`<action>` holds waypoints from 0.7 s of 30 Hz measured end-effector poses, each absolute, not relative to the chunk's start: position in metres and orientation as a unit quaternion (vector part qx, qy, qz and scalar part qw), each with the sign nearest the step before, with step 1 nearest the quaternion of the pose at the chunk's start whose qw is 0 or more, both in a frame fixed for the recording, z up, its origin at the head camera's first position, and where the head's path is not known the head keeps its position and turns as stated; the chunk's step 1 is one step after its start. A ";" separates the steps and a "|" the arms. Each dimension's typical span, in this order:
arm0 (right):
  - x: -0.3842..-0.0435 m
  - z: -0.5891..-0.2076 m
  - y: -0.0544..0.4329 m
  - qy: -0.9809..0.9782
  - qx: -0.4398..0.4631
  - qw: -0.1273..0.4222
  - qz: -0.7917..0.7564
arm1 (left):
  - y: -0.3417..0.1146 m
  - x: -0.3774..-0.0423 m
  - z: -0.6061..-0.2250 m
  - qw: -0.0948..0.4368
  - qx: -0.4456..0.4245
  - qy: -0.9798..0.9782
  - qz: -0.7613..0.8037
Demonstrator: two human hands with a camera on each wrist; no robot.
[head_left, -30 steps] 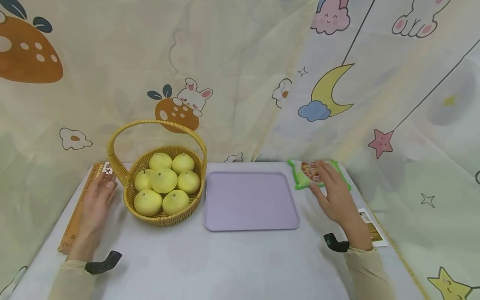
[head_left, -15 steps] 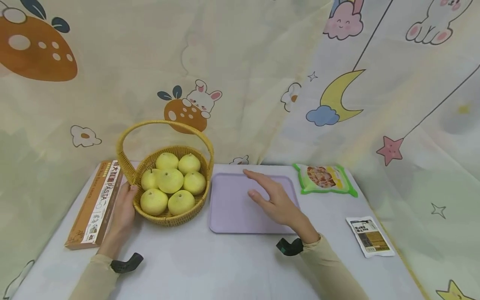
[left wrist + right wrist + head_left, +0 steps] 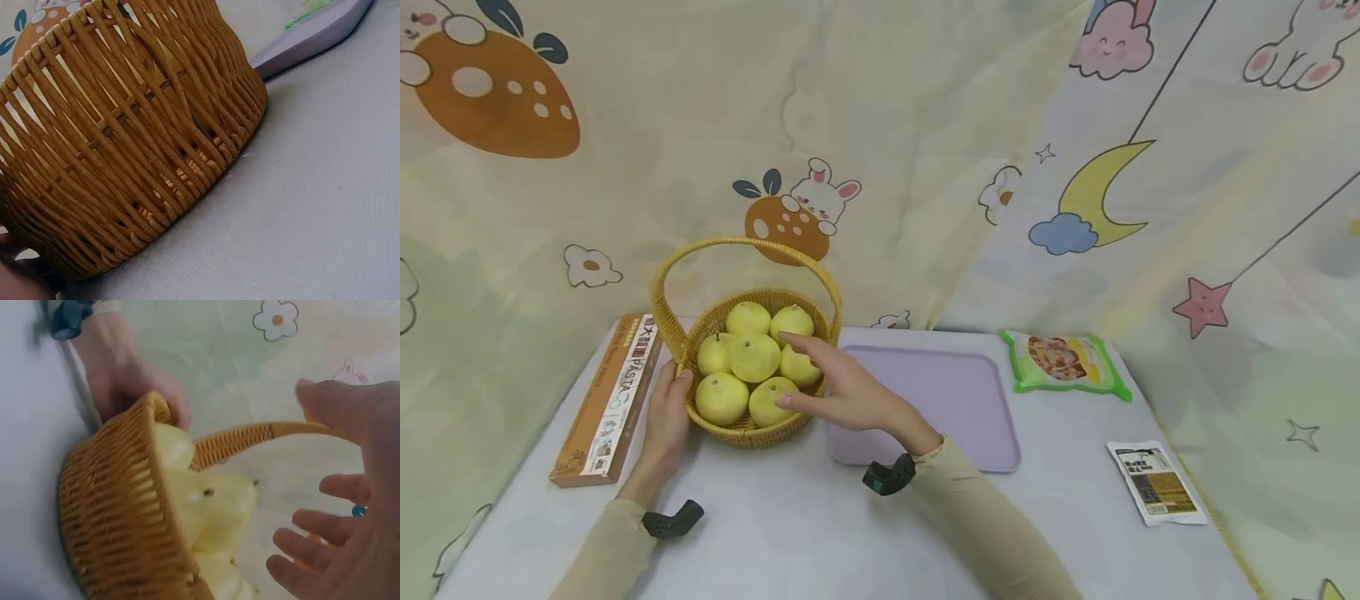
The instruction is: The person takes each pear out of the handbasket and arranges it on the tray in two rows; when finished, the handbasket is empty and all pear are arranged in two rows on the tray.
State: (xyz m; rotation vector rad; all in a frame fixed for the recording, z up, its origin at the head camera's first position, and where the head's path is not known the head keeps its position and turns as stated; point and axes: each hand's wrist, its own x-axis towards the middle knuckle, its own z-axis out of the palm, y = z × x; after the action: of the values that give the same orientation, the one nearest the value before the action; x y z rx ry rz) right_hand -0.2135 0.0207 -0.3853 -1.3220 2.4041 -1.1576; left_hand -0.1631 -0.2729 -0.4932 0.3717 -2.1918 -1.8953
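On the left half of the table (image 3: 775, 533), between the pasta box (image 3: 613, 400) and the lilac tray (image 3: 925, 387), the wicker basket (image 3: 747, 438) stands upright and holds pale yellow fruits (image 3: 755, 358), roundish, with no marked long axis. The basket's handle (image 3: 737, 241) runs left to right over the load, one foot beside each hand. The left hand (image 3: 666, 414) grips the left rim near the handle foot: thumb at the edge, the other fingers largely hidden against the outer wall. The right hand (image 3: 850, 396) reaches in from the right, above the basket's right side; its fingers are extended, the thumb is spread well apart, and it holds nothing. The controlling relation is the gap between right thumb and index finger: it faces left, toward the middle fruit, with the palm on the tray side. The right wrist view shows this hand apart from the fruits. For the right-side fruits the right hand is the nearer; for the left rim, the left hand.
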 end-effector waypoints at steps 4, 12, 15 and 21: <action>-0.223 -0.381 0.000 0.817 -0.437 0.095 -0.364 | -0.271 -0.166 -0.493 0.118 0.128 -0.741 -0.649; -0.241 -0.380 -0.035 0.835 -0.445 0.083 -0.312 | -0.271 -0.165 -0.495 0.121 0.125 -0.740 -0.650; -0.245 -0.382 -0.047 0.839 -0.449 0.086 -0.296 | -0.271 -0.164 -0.495 0.125 0.126 -0.743 -0.646; -0.249 -0.387 -0.061 0.848 -0.447 0.088 -0.272 | -0.272 -0.163 -0.496 0.123 0.126 -0.745 -0.644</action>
State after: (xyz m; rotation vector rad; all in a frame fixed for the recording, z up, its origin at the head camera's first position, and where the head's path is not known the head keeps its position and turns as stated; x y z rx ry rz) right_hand -0.2490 -0.0606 -0.3868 -1.3318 2.5237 -0.8091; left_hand -0.1632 -0.2723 -0.4958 0.3688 -2.1723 -1.8786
